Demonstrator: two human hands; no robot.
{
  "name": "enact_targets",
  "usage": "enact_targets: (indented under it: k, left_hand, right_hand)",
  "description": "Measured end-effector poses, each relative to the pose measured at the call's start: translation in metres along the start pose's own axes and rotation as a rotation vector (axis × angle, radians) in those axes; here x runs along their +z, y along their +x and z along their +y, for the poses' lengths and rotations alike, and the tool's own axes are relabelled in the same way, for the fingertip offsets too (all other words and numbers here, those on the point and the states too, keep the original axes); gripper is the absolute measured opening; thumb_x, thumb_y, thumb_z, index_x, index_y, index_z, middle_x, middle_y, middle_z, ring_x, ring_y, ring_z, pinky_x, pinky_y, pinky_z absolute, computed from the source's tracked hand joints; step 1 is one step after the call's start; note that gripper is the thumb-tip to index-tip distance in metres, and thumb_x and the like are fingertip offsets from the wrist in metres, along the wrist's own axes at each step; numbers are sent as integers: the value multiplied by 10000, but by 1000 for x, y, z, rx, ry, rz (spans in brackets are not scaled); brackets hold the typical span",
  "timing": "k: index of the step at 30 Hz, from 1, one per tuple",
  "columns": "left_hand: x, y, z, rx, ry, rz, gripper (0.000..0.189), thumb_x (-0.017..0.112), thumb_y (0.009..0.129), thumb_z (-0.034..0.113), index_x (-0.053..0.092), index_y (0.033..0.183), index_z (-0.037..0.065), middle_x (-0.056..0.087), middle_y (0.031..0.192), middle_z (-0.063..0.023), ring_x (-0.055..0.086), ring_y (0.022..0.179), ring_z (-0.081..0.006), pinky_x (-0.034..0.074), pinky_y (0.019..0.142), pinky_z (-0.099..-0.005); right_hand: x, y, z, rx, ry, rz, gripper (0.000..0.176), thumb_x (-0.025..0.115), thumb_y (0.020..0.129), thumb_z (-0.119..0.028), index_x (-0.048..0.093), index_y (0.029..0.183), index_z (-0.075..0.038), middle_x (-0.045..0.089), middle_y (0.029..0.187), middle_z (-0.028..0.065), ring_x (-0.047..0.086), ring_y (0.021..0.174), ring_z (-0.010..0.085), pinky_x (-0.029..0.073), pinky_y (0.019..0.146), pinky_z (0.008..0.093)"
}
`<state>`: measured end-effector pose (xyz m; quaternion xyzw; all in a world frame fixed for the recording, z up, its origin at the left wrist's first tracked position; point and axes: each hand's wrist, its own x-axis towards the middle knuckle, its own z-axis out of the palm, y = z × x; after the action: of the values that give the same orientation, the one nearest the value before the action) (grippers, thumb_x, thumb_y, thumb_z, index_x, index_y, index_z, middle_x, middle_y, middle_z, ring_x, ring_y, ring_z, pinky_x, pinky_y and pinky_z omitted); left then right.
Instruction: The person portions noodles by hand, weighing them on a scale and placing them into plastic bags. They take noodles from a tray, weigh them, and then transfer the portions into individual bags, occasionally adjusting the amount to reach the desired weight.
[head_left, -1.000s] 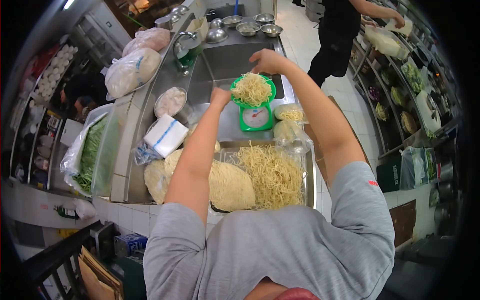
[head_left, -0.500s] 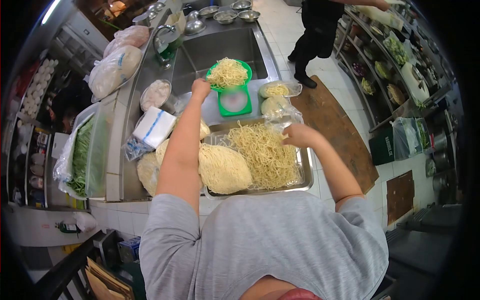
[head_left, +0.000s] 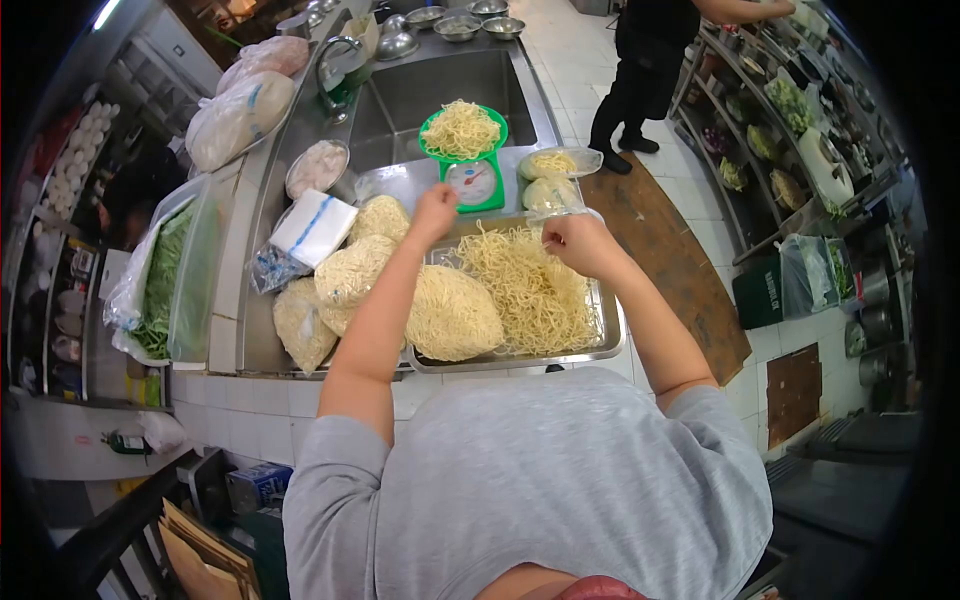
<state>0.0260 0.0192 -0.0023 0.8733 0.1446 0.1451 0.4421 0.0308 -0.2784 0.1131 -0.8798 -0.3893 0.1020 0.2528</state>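
Loose noodles point(head_left: 530, 300) point every way, their overall long axis unclear

Bright around the fingers point(head_left: 553, 236), black at the curved edges.
A tube light point(head_left: 105, 15) glares far beyond, leftward.

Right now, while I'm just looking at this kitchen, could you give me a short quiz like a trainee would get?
1. What is piled on top of the green scale?
A) leafy greens
B) noodles
C) metal bowls

2. True or false: the person's right hand is inside the sink.

3. Fill in the blank: the person's hand nearest the scale is the ____ one.

Key:
1. B.
2. False; it is at the metal tray of loose noodles.
3. Left: the left hand is close to the dial.
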Motion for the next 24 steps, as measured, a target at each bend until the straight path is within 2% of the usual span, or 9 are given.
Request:
enact_targets:
  k: [2,4,7,9,13,17,19,20,24]
  left_hand:
    - [7,-27,19,20,107,-290,306,605,810,236,617,1054,52,661,910,-162,629,865,-315,490,750,-367]
    - [22,-50,27,110,221,-397,362,651,783,192,582,1115,65,631,990,-132,616,902,-250,492,768,-366]
    - [44,-77,23,396,616,-251,476,673,750,204,546,1198,106,568,1153,-161,576,1029,-302,467,845,-400]
    - [41,-81,32,222,673,-460,534,682,730,199,527,1238,140,533,1208,-179,545,1082,-314,448,892,-406]
    - [23,-64,57,-71,659,-906,647,728,687,229,489,1286,172,451,1288,-195,479,1163,-335,420,946,-408]
    - [-5,-81,80,159,572,-681,760,753,655,284,431,1335,187,475,1268,-174,482,1157,-328,419,947,-404]
    - [-1,-80,71,289,493,-605,812,783,625,296,421,1340,163,487,1246,-192,498,1136,-343,433,930,-406]
    - [-3,-82,82,232,563,-659,845,781,627,294,386,1364,169,482,1259,-189,490,1150,-344,424,945,-406]
    - [20,-78,54,92,634,-732,870,792,616,300,377,1371,173,454,1294,-189,479,1167,-344,413,961,-407]
  right_hand:
    - [21,10,4,-3,-106,-35,183,639,714,-171,643,882,-98,642,807,140,617,812,315,482,707,403]
    - [62,18,16,-21,-227,-38,228,656,709,-195,649,919,-107,647,839,142,620,843,313,486,733,406]
    - [108,20,26,-48,-335,-39,273,676,703,-224,652,951,-113,656,873,137,623,884,304,488,758,419]
    - [107,25,24,-38,-286,-101,259,668,702,-212,655,941,-113,657,855,131,626,879,298,488,758,423]
    - [20,25,-17,-80,-168,-122,169,594,718,-124,667,867,-89,649,803,160,627,789,320,495,701,414]
    - [-73,12,-64,-174,135,-20,173,612,723,-57,656,889,-40,654,770,135,634,716,274,494,660,369]
    - [-106,6,-86,-147,223,9,138,608,742,-26,636,875,-3,631,702,111,582,578,154,494,578,305]
    - [-120,0,-101,-100,310,46,115,598,745,-4,627,857,5,617,678,73,555,561,104,483,527,266]
    - [-166,2,-115,-368,387,200,76,587,807,-16,615,866,22,610,691,36,568,582,76,494,545,232]
